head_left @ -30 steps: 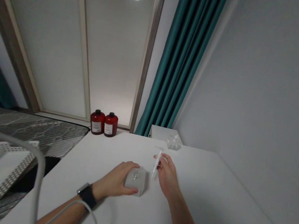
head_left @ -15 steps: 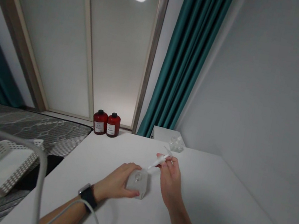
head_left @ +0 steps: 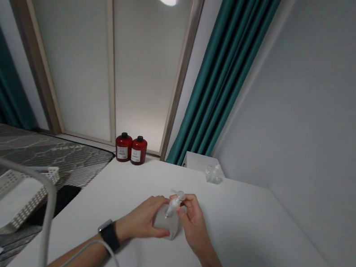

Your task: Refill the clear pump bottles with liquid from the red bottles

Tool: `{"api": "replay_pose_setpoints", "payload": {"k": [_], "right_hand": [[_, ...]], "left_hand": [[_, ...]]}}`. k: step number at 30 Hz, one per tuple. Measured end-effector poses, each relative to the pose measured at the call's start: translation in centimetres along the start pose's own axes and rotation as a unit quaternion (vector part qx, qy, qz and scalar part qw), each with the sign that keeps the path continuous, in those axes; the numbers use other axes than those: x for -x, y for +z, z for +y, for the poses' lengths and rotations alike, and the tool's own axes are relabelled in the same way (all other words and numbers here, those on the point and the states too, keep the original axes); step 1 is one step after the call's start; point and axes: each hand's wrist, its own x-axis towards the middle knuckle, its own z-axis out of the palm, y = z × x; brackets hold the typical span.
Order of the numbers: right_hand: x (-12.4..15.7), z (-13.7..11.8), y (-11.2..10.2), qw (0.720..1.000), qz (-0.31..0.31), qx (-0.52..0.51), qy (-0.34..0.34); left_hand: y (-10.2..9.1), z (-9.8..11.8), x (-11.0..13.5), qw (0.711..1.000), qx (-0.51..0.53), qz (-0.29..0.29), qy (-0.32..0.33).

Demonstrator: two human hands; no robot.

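A clear, squarish bottle (head_left: pixel 165 227) stands on the white table (head_left: pixel 142 182), with my left hand (head_left: pixel 146 219) wrapped round its left side. My right hand (head_left: pixel 193 220) grips a white pump head (head_left: pixel 175 202) between thumb and fingers. The pump head is at the bottle's mouth, upright with a slight tilt, its nozzle pointing left. Whether its collar is threaded on, I cannot tell. Its tube is down inside the bottle or hidden.
Two red bottles (head_left: pixel 138 150) with black caps stand at the table's far left corner. Small clear items (head_left: pixel 214 174) lie at the far edge by a white box (head_left: pixel 199 160). A white perforated basket (head_left: pixel 29 206) is at left, behind a grey curved tube (head_left: pixel 48 221).
My right hand has brought the pump head left and down from beside the bottle onto its mouth, with the tube now lowered. My left hand keeps its hold on the bottle.
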Motion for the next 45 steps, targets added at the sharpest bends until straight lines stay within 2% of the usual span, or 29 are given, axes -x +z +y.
{"api": "replay_pose_setpoints", "payload": {"k": [17, 22, 27, 35, 39, 45], "right_hand": [[0.5, 1.3, -0.1, 0.994, -0.037, 0.104, -0.011], [0.4, 1.8, 0.0, 0.995, -0.031, 0.091, -0.013], [0.1, 2.0, -0.1, 0.998, 0.000, 0.060, -0.025], [0.1, 2.2, 0.0, 0.999, -0.015, -0.037, 0.032], [0.0, 2.6, 0.1, 0.999, 0.017, -0.031, 0.035], [0.0, 2.6, 0.1, 0.998, 0.010, -0.034, 0.049]], "left_hand": [[0.0, 0.1, 0.1, 0.998, 0.054, 0.020, -0.017], [0.1, 0.1, 0.0, 0.998, 0.031, 0.028, -0.038], [0.0, 0.1, -0.2, 0.997, 0.032, 0.040, -0.050], [-0.1, 0.3, -0.2, 0.997, 0.029, 0.037, -0.060], [0.0, 0.3, -0.2, 0.997, 0.028, 0.039, -0.057], [0.0, 0.4, -0.1, 0.997, 0.036, 0.040, -0.051]]}}
